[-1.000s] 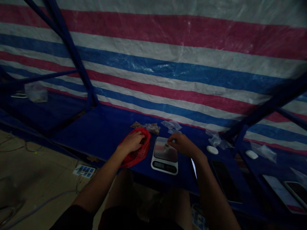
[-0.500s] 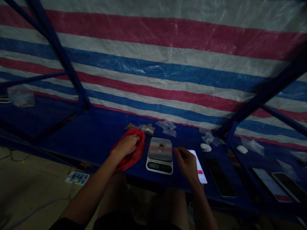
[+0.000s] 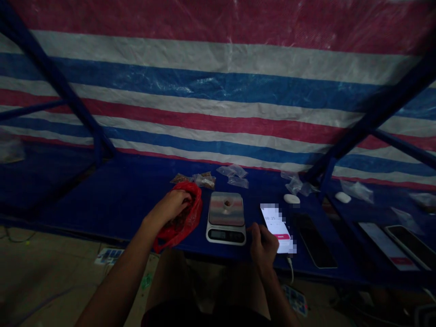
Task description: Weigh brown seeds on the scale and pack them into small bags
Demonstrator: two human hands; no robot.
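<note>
My left hand (image 3: 173, 204) reaches into a red plastic bag (image 3: 193, 218) of small brown pieces, its fingers curled and their tips partly hidden. What lies between them is too dark to make out. Right of the bag stands a kitchen scale (image 3: 226, 236) with a metal plate. A small pale cup (image 3: 228, 208) with a bit of brown stuff in it sits on that plate. Beside the scale's front right corner, my right hand (image 3: 264, 247) is loosely closed, and nothing shows in its fingers. A lit phone (image 3: 272, 222) showing a timer lies just beyond it.
Filled small bags (image 3: 206, 180) and clear plastic bags (image 3: 235, 171) lie behind the scale. To the right are a white rounded case (image 3: 291, 199), a dark phone (image 3: 315, 240) and more phones. Blue metal braces (image 3: 327, 177) and a striped tarp (image 3: 211, 109) stand at the back.
My right hand has drawn back toward the table's front edge, uncovering more of the lit phone. The left hand stays in the red bag. The whole view has shifted slightly.
</note>
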